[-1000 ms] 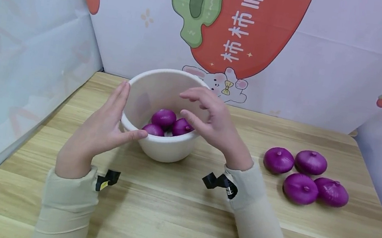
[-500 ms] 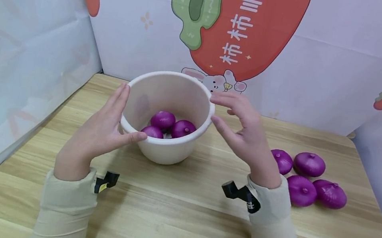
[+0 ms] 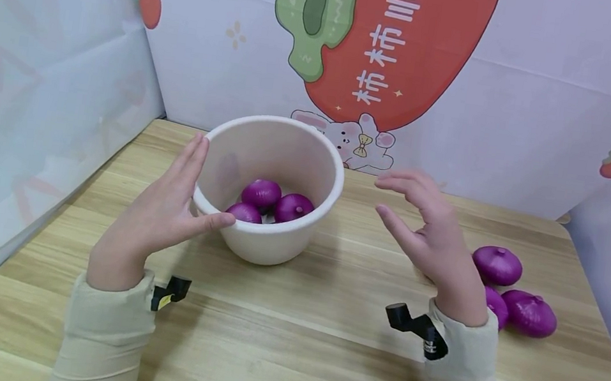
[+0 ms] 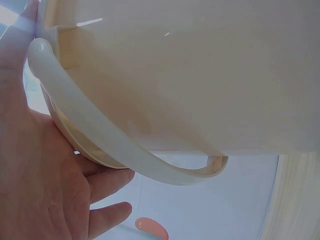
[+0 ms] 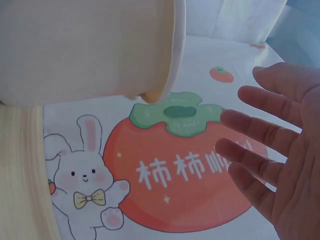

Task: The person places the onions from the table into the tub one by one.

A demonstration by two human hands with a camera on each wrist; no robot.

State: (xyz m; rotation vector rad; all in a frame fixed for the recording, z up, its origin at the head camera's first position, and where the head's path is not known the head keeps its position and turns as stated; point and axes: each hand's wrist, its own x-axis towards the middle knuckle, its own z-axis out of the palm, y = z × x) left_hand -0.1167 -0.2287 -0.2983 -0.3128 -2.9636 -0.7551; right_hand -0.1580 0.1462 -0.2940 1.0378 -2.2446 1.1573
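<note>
A white bucket (image 3: 269,247) stands upright on the table with three purple onions (image 3: 261,194) inside. My left hand (image 3: 157,216) rests against its left rim, fingers straight along the side and thumb touching the front edge. The left wrist view shows the bucket's curved handle (image 4: 95,120) hanging beside that palm. To the right of the bucket and apart from it, my right hand (image 3: 430,229) is in the air, fingers loosely bent, nothing in it. Behind the right wrist lie more onions (image 3: 529,313) on the table, some partly covered by the hand and sleeve.
The wooden table (image 3: 272,353) ends at a white backdrop (image 3: 524,116) with a printed persimmon and rabbit. Similar sheeting (image 3: 47,86) rises along the left side. A small black camera mount is strapped to each sleeve.
My right hand has come out from over the bucket and moved right, toward the loose onions. The left hand and the onions in the bucket have stayed put.
</note>
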